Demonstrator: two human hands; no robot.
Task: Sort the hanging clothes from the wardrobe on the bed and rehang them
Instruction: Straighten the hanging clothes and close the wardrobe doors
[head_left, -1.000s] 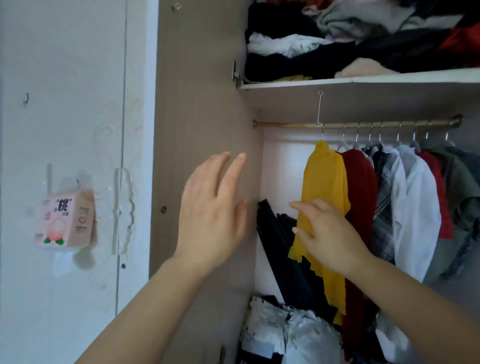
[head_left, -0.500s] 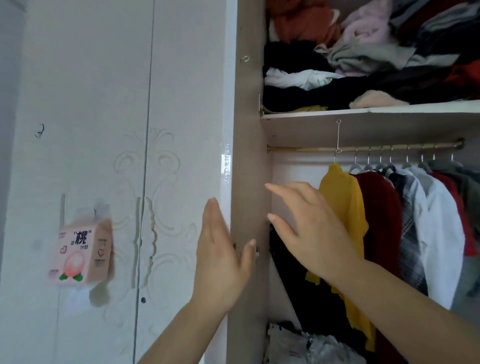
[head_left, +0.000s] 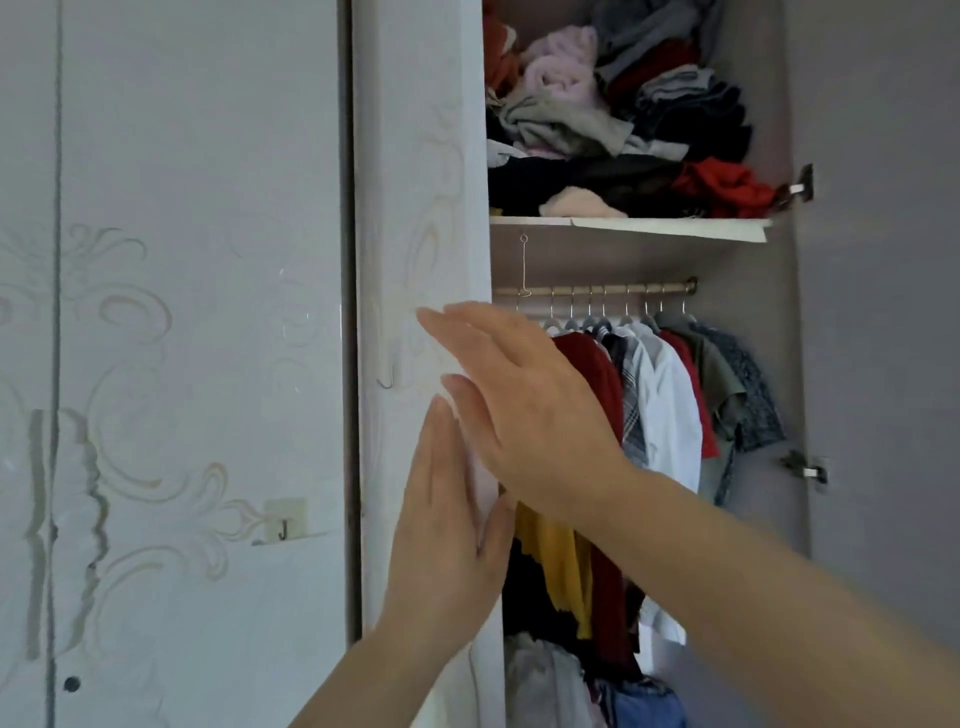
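Note:
The wardrobe stands partly open. Several garments hang from a metal rail (head_left: 597, 289): a yellow top (head_left: 558, 566), a dark red one (head_left: 597, 374), a plaid shirt (head_left: 631, 400), a white shirt (head_left: 670, 410) and more to the right. My left hand (head_left: 441, 530) presses flat with straight fingers against the edge of the white wardrobe door (head_left: 421, 208). My right hand (head_left: 519, 410) is open too, fingers straight, crossing in front of the hanging clothes at the door's edge. Neither hand holds anything.
A shelf (head_left: 675, 228) above the rail carries a heap of folded and crumpled clothes (head_left: 623, 130). More clothes (head_left: 571, 680) lie piled at the wardrobe bottom. The right door (head_left: 883, 312) stands open. A small adhesive hook (head_left: 283, 519) sticks to the shut left doors.
The left door has swung across, now covering the left part of the opening. Both hands moved with it, the right hand off the yellow top to the door's edge. The view shifted left.

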